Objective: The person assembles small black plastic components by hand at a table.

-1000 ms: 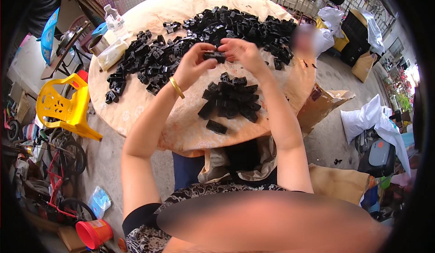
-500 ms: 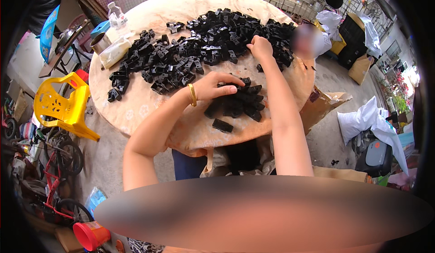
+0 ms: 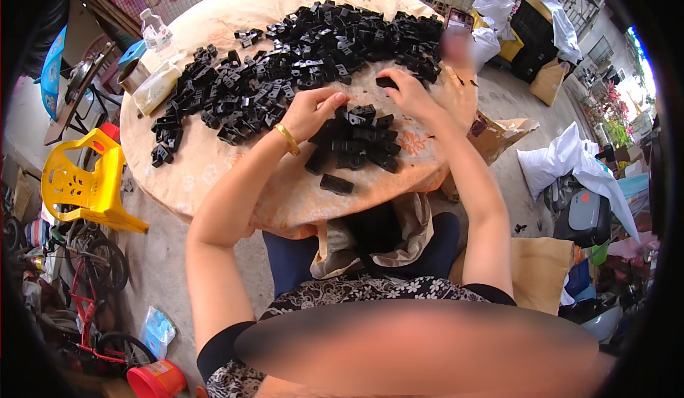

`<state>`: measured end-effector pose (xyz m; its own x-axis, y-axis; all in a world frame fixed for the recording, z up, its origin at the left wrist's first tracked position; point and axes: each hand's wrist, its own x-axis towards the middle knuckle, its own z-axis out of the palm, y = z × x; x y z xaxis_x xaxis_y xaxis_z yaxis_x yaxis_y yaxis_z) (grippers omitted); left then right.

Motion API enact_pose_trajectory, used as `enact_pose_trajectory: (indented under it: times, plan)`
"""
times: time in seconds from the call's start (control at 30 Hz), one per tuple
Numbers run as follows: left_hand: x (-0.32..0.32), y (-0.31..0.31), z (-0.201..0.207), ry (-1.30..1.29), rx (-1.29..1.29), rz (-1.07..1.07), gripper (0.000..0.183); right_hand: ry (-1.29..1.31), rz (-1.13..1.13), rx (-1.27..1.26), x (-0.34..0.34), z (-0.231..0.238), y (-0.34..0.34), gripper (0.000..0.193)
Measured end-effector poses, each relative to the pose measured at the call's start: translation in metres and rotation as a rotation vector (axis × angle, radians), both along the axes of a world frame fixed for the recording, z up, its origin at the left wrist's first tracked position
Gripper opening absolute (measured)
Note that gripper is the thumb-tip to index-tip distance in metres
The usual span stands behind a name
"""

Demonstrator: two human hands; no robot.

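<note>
On a round table [image 3: 171, 177] with a pale patterned cloth lies a wide heap of small black plastic parts [image 3: 335, 38]. Nearer to me is a smaller cluster of black parts [image 3: 367, 141], with one single part [image 3: 336, 184] at its near side. My right hand [image 3: 410, 95] is closed on a black plastic part [image 3: 386, 82], just in front of the heap. My left hand [image 3: 313, 113], with a gold bangle at its wrist, is at the left of the cluster, thumb and fingers pinched together. Whatever may be between those fingertips is too small to make out.
A clear bottle [image 3: 155, 31], a metal cup [image 3: 132, 77] and a pale packet [image 3: 158, 88] stand at the table's left. A yellow plastic chair [image 3: 85, 181] is on the floor beyond. An open bag [image 3: 417, 223] hangs at the near edge by my lap. White sacks [image 3: 556, 163] lie to the right.
My right hand has drawn back from the heap with a black part in its fingers. My left hand has lifted off the cluster and closed into a pinch. The whole view has shifted.
</note>
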<state>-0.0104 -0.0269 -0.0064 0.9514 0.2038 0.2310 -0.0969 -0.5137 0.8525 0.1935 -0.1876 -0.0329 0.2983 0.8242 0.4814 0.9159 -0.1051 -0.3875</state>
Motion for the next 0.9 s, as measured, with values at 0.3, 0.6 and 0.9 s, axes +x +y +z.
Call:
enact_pose_trajectory:
  times: [0.3,0.6,0.9]
  plan:
    - [0.014,0.016,-0.019,-0.287,-0.164,0.101,0.032,0.15,-0.087,0.211,-0.019,0.017,0.051,0.029]
    - [0.004,0.023,-0.001,-0.125,-1.192,-0.12,0.025,0.445,0.212,0.539,-0.094,0.039,0.1,0.029]
    - [0.005,0.04,-0.001,-0.042,-1.134,0.001,0.018,0.742,0.356,0.329,-0.063,0.038,0.083,0.028]
